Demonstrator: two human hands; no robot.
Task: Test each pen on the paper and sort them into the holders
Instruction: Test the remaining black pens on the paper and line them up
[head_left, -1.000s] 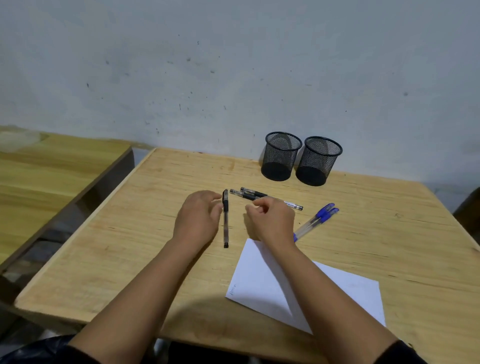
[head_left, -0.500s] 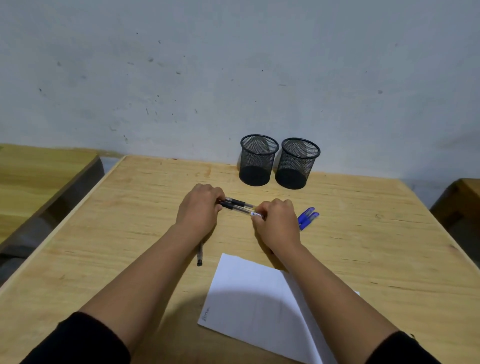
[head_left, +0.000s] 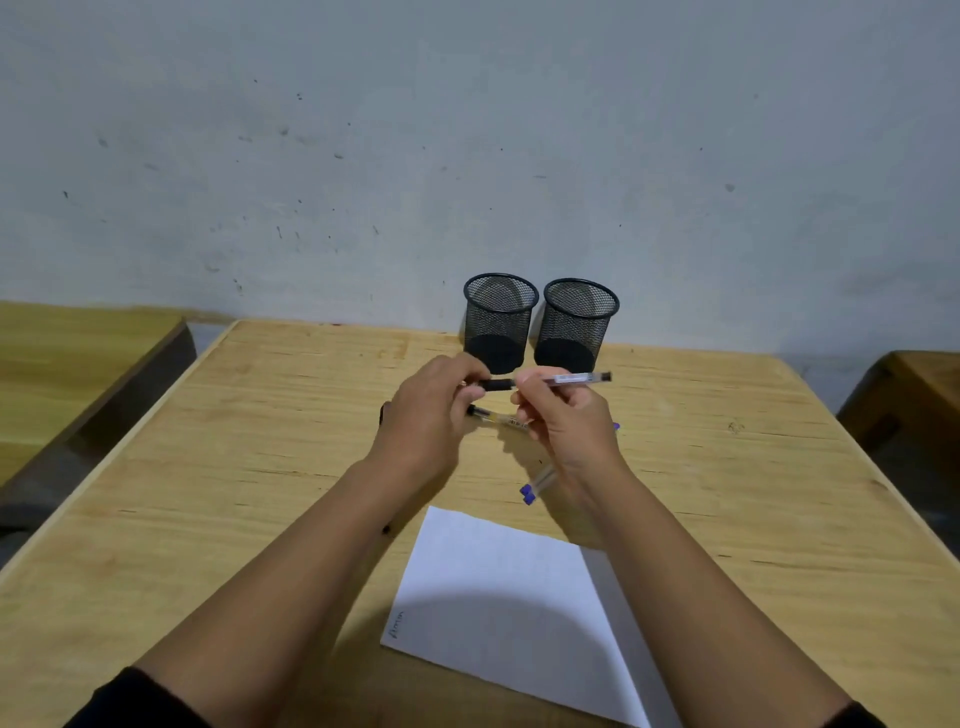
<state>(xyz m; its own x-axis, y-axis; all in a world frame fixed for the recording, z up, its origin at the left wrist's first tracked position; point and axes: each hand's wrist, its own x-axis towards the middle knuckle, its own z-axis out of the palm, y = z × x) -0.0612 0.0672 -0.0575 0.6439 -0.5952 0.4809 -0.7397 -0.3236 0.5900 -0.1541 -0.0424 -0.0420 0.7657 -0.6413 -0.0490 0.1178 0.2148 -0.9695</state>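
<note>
Above the wooden table (head_left: 727, 467), I hold a black-capped pen (head_left: 566, 379) level in the air between both hands, just in front of the two holders. My left hand (head_left: 426, 421) pinches the black cap end between thumb and fingertips. My right hand (head_left: 566, 421) grips the clear barrel, whose far end sticks out to the right past my knuckles. The cap looks slightly parted from the barrel, though my fingers cover the join and I cannot be sure.

Two black mesh holders stand upright side by side near the table's far edge, against a pale wall (head_left: 467, 156): the left holder (head_left: 500, 322) and the right holder (head_left: 579, 327), close together.

Beneath my hands a second pen (head_left: 498, 417) with a black tip lies flat on the table. A blue pen (head_left: 537, 483) lies partly hidden under my right wrist, its blue end toward me. A dark pen end (head_left: 383, 411) peeks out beside my left hand.

Nearer to me, a white sheet of paper (head_left: 493, 587) lies flat at an angle, with a small scribble near its lower left corner.
</note>
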